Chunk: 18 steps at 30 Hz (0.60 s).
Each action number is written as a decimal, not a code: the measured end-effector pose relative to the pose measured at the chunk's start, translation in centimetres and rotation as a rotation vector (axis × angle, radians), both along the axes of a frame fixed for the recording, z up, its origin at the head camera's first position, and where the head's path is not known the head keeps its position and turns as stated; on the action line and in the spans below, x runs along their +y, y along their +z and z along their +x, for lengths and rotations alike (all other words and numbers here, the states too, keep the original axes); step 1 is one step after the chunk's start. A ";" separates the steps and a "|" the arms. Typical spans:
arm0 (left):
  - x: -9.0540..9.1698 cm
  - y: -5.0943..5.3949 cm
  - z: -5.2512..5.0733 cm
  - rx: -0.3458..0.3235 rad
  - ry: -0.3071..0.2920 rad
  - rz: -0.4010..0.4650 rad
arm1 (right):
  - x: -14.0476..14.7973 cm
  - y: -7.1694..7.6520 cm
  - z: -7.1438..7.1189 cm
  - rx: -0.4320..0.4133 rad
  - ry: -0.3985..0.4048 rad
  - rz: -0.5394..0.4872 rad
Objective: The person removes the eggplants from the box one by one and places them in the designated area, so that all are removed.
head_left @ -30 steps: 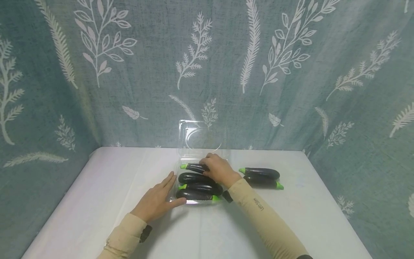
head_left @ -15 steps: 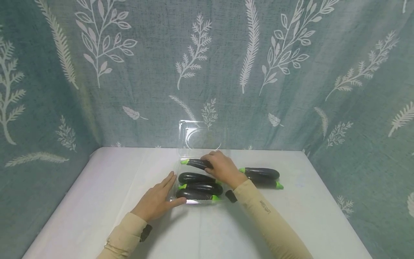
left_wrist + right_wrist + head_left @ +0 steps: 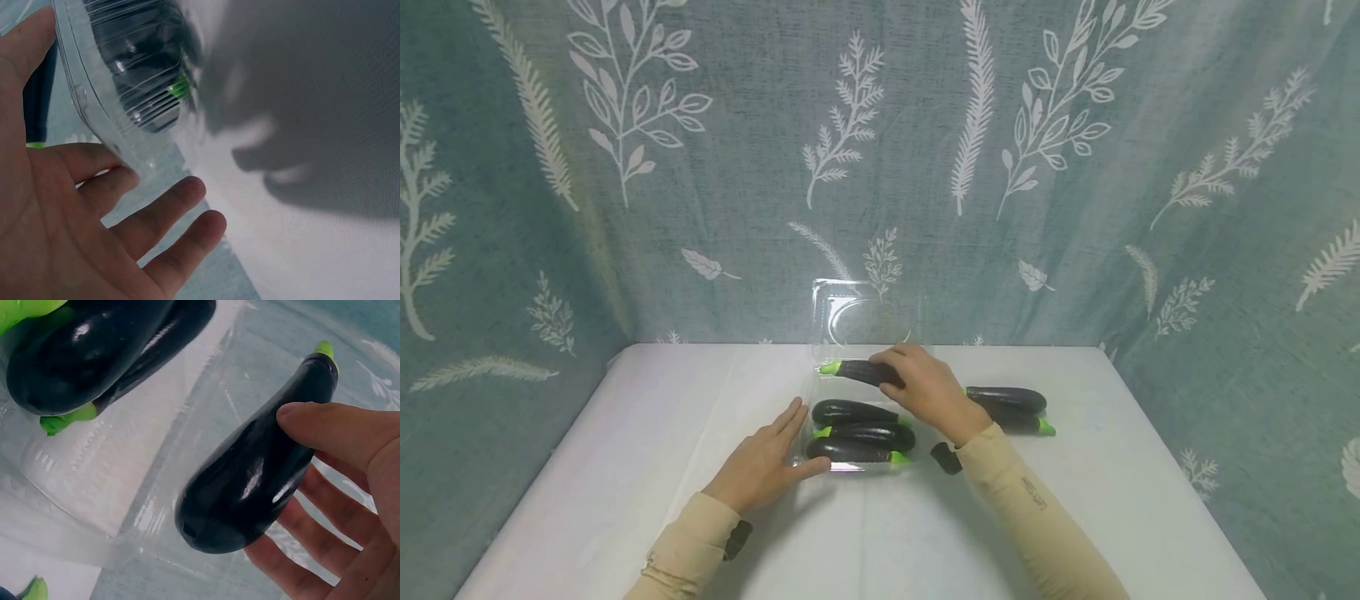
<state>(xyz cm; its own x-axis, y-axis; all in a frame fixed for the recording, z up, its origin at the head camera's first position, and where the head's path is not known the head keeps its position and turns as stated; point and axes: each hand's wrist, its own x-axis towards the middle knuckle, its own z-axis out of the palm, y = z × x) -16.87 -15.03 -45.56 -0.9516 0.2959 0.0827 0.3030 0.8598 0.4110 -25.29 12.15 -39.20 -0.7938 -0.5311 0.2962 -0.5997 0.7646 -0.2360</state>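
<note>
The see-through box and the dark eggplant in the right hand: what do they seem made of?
Box: clear, glossy plastic, probably thin; the curtain shows through its open lid.
Eggplant in the right hand: smooth and shiny, with sharp highlights and a vivid green tip; perhaps a moulded imitation, but the look leaves real vegetable possible.

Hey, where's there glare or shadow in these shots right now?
Head: white glare on the lid, soft shadow by the left hand; left wrist: broad shadow with finger shapes on the table; right wrist: bright highlights on the held eggplant.
</note>
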 end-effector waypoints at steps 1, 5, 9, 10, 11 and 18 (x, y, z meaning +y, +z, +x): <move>0.0 0.0 0.0 -0.003 0.000 0.001 | 0.1 0.2 0.1 0.006 0.005 -0.005; 0.0 -0.1 -0.1 -0.007 -0.002 0.003 | 0.7 0.8 0.3 0.032 0.008 -0.005; 0.0 -0.2 -0.1 0.001 -0.005 0.001 | 1.2 1.4 0.4 0.071 0.019 -0.030; 0.0 -0.2 -0.1 0.004 -0.006 0.001 | 1.4 1.6 0.5 0.083 0.023 -0.042; 0.0 -0.2 -0.1 0.005 -0.007 0.001 | 1.5 1.7 0.6 0.097 0.025 -0.051; -0.1 -0.2 -0.1 0.005 -0.007 0.001 | 2.7 2.7 1.4 0.152 0.028 -0.106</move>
<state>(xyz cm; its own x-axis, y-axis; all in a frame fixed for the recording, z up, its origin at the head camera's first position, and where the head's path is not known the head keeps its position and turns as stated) -16.98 -15.14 -45.77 -0.9492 0.3020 0.0879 0.3108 0.8573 0.4105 -23.90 14.88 -36.46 -0.7210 -0.5117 0.4673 -0.6552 0.7229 -0.2194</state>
